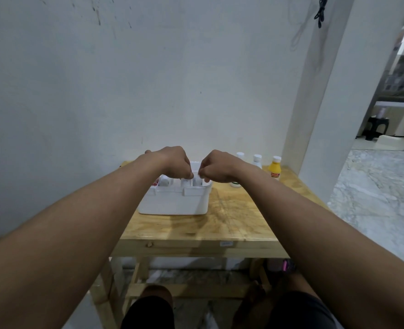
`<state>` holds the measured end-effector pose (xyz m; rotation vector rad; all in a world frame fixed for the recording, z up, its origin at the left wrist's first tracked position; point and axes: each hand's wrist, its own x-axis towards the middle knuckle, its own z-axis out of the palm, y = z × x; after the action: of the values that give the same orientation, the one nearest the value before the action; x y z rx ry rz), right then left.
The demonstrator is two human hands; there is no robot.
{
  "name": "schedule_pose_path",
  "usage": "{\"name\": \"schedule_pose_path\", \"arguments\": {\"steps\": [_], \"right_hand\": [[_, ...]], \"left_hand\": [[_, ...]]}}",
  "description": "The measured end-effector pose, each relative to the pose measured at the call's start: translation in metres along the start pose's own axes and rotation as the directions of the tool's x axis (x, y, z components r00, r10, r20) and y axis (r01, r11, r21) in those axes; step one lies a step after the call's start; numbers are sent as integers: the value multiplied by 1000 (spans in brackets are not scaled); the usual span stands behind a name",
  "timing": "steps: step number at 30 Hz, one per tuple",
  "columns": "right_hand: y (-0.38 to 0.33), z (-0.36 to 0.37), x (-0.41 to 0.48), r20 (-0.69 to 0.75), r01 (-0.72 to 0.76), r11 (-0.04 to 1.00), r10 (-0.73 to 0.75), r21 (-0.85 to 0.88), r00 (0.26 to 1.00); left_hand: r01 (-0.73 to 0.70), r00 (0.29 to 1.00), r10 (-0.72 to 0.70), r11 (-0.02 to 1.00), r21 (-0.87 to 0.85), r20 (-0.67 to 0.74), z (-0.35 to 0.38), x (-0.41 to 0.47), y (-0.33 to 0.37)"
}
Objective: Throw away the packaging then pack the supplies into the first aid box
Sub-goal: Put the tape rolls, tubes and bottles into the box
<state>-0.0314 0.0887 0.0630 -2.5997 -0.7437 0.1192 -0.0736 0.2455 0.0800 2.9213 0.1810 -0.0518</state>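
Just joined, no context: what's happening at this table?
A person is packing a white box on a wooden table. Both hands, left and right, are curled over its open top, fingers pinching something small and white; what it is can't be made out. A few white items already sit inside. Two white bottles and a yellow bottle stand outside to the right.

The yellow bottle (274, 167) has a red label, its text unreadable

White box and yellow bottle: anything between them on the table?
Head view: mostly bare wood between the white box and the yellow bottle, except a small white container, partly hidden under the right hand.
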Motion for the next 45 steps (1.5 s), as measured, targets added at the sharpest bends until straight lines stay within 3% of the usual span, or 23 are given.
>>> {"name": "schedule_pose_path", "arguments": {"steps": [7,25,31,38,45], "right_hand": [[-2,1,0,-17,14,1000,-14,-4,1000],[12,-11,-3,-134,15,1000,-14,7,991],[33,-37,-11,-235,-31,999,34,13,971],[80,-62,-7,-286,-160,984,133,-75,949],[123,-67,7,-276,-245,941,177,-234,945]], "left_hand": [[24,999,-22,998,-51,41,3,4,-5],[-63,998,61,988,-141,-19,-1,21,5],[-127,987,104,970,-206,-120,-7,31,32],[-261,946,223,955,-143,-235,2,60,81],[-290,942,289,957,18,-169,27,94,123]]}}
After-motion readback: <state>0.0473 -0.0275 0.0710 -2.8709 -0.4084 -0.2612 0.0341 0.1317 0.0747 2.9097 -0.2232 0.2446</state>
